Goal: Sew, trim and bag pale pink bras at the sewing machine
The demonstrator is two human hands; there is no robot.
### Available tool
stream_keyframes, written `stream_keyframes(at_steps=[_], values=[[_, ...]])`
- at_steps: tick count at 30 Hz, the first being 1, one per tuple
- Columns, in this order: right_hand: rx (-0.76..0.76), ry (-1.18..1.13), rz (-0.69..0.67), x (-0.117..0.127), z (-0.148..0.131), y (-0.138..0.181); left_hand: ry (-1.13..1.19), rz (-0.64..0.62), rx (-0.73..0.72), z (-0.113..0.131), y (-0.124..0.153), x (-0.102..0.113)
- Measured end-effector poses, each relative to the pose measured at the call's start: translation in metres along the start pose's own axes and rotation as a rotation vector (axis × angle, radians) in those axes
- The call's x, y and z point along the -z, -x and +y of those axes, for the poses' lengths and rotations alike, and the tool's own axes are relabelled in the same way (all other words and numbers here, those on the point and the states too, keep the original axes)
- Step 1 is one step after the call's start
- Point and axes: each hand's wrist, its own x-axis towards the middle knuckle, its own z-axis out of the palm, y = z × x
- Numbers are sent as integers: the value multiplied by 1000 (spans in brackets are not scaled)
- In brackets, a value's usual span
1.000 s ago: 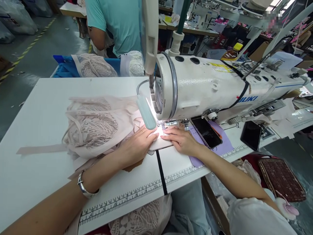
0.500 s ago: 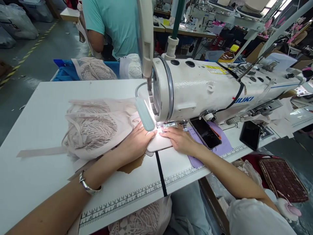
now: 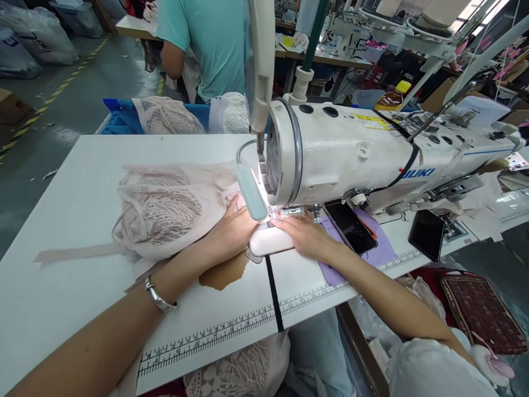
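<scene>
A pale pink lace garment [image 3: 169, 212] lies bunched on the table to the left of the sewing machine [image 3: 330, 149], and its edge runs under the lit needle area. My left hand [image 3: 233, 234] rests on this cloth just left of the needle, fingers spread and pressing down. The lamp head [image 3: 252, 193] covers some of its fingertips. My right hand [image 3: 303, 234] lies to the right of the needle, fingers stretched toward the presser foot [image 3: 291, 210]. Glare hides the cloth under those fingertips. Both hands are beside the machine's white bed [image 3: 270, 241].
Right of my right hand a black phone [image 3: 350, 226] lies on purple paper [image 3: 386, 248], with another dark device [image 3: 427, 234] farther right. Brown paper [image 3: 223, 273] sits below my left wrist. A ruler strip [image 3: 215, 333] follows the front edge. A person [image 3: 206, 44] sits beyond the table.
My left hand's fingers have spread apart and its upper fingers have shifted up and left on the cloth. My right hand stays near the needle. The whole view has shifted slightly.
</scene>
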Motion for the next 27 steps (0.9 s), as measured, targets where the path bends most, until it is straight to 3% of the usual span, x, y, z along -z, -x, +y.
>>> stream_keyframes(at_steps=[13,27], values=[[-21,3,-4,6,2,-4,-161,-18,44,-4,-2,-4],[-29,92,133,6,-4,-2,-240,15,56,2,2,-6]])
